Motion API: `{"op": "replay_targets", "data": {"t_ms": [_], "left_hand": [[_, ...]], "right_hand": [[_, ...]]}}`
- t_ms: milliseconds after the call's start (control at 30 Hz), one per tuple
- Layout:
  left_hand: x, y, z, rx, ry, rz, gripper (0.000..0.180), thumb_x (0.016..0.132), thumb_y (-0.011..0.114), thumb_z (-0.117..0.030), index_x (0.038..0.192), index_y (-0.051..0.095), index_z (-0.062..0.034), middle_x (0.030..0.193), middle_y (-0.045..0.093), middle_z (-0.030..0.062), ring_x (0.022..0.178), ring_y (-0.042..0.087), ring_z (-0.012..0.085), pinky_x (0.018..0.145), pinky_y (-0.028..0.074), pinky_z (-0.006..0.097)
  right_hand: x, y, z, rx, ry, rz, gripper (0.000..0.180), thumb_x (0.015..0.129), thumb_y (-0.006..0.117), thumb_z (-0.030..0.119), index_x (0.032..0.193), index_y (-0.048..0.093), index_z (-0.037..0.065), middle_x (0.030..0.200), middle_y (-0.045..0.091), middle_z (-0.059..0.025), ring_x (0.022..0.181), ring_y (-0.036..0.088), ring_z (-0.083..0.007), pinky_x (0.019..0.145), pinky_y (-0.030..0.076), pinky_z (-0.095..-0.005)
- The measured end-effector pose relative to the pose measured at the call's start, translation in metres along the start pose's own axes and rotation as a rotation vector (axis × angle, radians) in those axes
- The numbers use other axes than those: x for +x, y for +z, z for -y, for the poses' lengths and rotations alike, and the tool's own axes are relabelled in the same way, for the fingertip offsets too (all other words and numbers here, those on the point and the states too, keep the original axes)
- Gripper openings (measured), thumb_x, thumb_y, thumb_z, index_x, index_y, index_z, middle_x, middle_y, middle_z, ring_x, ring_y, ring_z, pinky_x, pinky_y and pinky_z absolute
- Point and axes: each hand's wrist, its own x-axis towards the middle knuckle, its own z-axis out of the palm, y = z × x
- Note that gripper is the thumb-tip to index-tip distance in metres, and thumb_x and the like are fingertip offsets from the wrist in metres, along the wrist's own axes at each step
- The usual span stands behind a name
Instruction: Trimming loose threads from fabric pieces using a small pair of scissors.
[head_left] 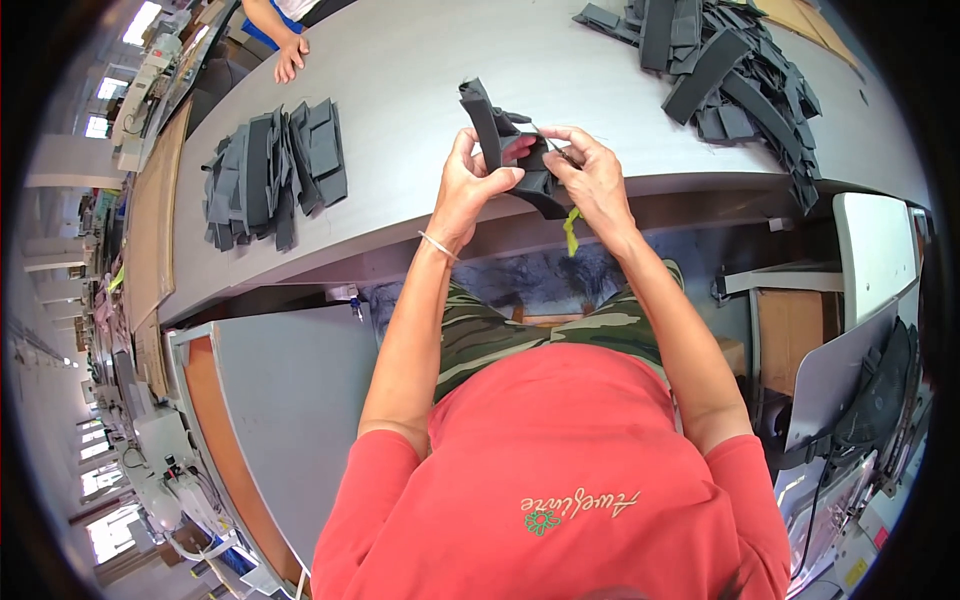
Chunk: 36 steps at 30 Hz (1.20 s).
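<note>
Centre top: both hands on one dark grey fabric piece [510,150], left hand [470,185] pinching it, right hand [590,170] clamping its edge. Two fabric stacks: upper-left stack [275,170], upper-right heap [730,70]. Green strip [571,230] dangles below.

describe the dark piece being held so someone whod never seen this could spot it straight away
Start at the long grey table, then come to its near edge, where the left hand and right hand meet. The dark fabric piece is pinched between them, folded and raised above the tabletop. Unlike the left stack and the right heap lying on the table, it is the only piece in hand.
</note>
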Motion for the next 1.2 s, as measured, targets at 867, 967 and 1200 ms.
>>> {"op": "replay_targets", "data": {"t_ms": [867,967,1200], "left_hand": [[0.002,-0.005,0.017,0.041,-0.062,-0.014,0.046,0.078,0.065,-0.006,0.116,0.038,-0.0031,0.105,0.061,0.0118,0.091,0.057,0.0109,0.079,0.047,0.025],[0.002,-0.006,0.018,0.060,-0.071,-0.012,0.046,0.078,0.065,-0.005,0.116,0.038,-0.0032,0.105,0.061,0.0120,0.092,0.057,0.0110,0.080,0.047,0.025],[0.001,-0.004,0.017,0.047,-0.052,-0.001,0.047,0.078,0.064,-0.004,0.117,0.037,-0.0035,0.104,0.061,0.0116,0.091,0.057,0.0108,0.079,0.047,0.024]], "right_hand": [[0.007,-0.016,0.019,-1.107,-0.672,0.263,0.017,0.069,0.062,0.005,0.086,0.064,0.009,0.075,0.060,-0.0068,0.075,0.061,-0.0222,0.064,0.045,-0.0361],[0.006,-0.016,0.020,-1.125,-0.664,0.259,0.021,0.070,0.061,0.005,0.090,0.065,0.011,0.075,0.057,-0.0036,0.075,0.057,-0.0206,0.065,0.043,-0.0343],[0.010,-0.016,0.010,-1.051,-0.680,0.277,0.020,0.071,0.060,0.005,0.090,0.065,0.011,0.076,0.057,-0.0034,0.073,0.058,-0.0213,0.065,0.044,-0.0347]]}}
